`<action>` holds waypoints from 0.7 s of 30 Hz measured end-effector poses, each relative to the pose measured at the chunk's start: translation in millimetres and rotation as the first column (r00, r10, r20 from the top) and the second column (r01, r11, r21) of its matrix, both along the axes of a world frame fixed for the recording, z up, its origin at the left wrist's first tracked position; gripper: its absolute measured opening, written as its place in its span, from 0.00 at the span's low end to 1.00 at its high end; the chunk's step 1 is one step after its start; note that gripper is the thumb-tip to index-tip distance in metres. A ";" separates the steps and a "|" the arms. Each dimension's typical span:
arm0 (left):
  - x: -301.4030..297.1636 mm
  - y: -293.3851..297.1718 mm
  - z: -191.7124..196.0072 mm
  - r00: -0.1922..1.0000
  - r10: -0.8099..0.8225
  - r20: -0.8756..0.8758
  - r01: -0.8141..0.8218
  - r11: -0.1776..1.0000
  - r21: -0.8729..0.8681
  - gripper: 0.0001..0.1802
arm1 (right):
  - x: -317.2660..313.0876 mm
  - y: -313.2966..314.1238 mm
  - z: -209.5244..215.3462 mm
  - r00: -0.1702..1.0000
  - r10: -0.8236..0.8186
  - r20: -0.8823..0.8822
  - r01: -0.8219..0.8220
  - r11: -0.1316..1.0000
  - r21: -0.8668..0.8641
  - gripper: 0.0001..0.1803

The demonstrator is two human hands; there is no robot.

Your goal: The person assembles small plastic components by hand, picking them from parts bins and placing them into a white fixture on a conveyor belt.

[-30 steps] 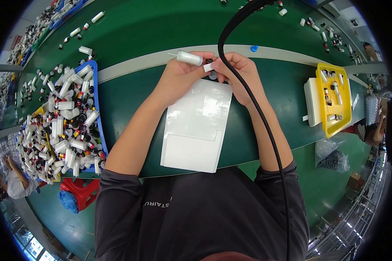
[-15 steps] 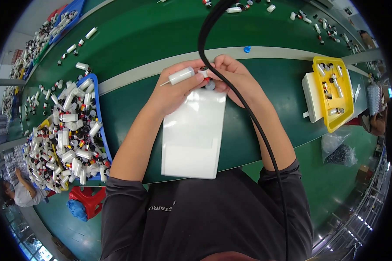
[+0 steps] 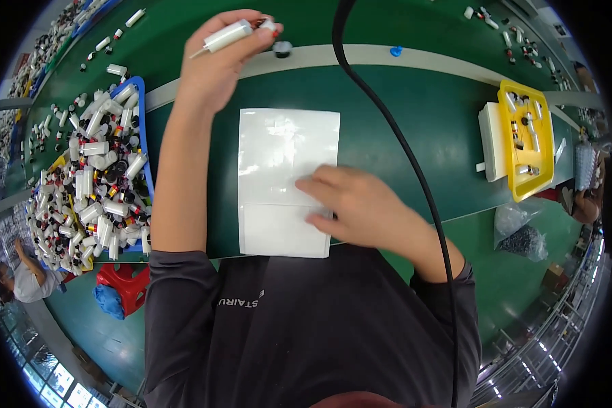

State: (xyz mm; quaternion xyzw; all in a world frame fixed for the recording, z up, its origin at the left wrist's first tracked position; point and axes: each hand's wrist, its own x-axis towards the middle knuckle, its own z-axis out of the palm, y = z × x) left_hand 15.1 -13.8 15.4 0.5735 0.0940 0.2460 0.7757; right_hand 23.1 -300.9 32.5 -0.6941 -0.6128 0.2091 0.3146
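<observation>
Holding a White Cylinder, Reaching Over a Glossy Sheet

Holds a white cylinder (image 3: 228, 35) tilted across the fingers of the left hand (image 3: 221, 58), with a thin pale stem (image 3: 197, 53) pointing toward the lower left. Grasps also, near the fingertips, a small white-and-red piece (image 3: 268, 26); cannot tell whether joined to the cylinder. Shows a dark round cap (image 3: 282, 49) just below those fingertips, against the pale strip (image 3: 442, 62) along the green table (image 3: 449, 129); cannot tell whether hanging or resting there.

Extends the right hand (image 3: 357, 204), released, with thumb and fingers parted and slightly blurred, over the right side of a white sheet (image 3: 272, 170); cannot tell whether touching. Presents the sheet flat on the table, close to the near edge, glossy in the far part and plainer below a straight line.

Includes at left a blue bin (image 3: 143, 122) heaped with white cylinders and small black, red and yellow parts. Includes at right a yellow tray (image 3: 525, 187) with a few similar parts, beside and partly over a white stack (image 3: 491, 143). Adds a small blue knob (image 3: 396, 51) on the strip and a black cable (image 3: 428, 187) curving across the right forearm.
</observation>
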 end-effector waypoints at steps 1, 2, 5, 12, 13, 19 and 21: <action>-1.5 12.7 2.1 0.992 0.109 -0.068 -0.095 0.978 0.185 0.12 | -5.0 -5.5 -0.3 1.000 0.007 0.012 -0.007 1.000 0.010 0.21; -0.2 29.7 6.1 0.967 0.233 -0.100 -0.180 0.909 0.376 0.10 | -2.8 -7.3 0.2 0.997 -0.014 0.071 0.018 0.998 -0.056 0.22; -1.1 72.1 -1.9 0.836 0.532 -0.131 -0.173 0.482 0.859 0.12 | 5.9 -15.9 1.7 0.979 -0.102 0.176 0.122 0.987 -0.109 0.24; 19.4 127.5 -4.3 0.518 0.707 -0.481 0.447 0.256 0.857 0.24 | 6.6 -31.4 4.5 0.972 -0.174 0.160 0.198 0.968 -0.152 0.18; 41.4 113.6 2.1 0.593 0.658 -0.464 0.408 0.251 0.878 0.24 | 8.7 -32.6 1.5 0.968 -0.189 0.165 0.215 0.964 -0.154 0.18; 180.1 55.7 -51.7 0.917 0.311 -0.249 0.083 0.461 0.883 0.30 | 16.9 -25.5 -2.3 0.968 -0.163 0.192 0.190 0.973 -0.130 0.15; 202.8 53.1 -60.3 0.845 0.415 -0.338 0.143 0.434 0.890 0.33 | 14.1 -19.9 1.6 0.973 -0.188 0.132 0.201 0.975 -0.096 0.12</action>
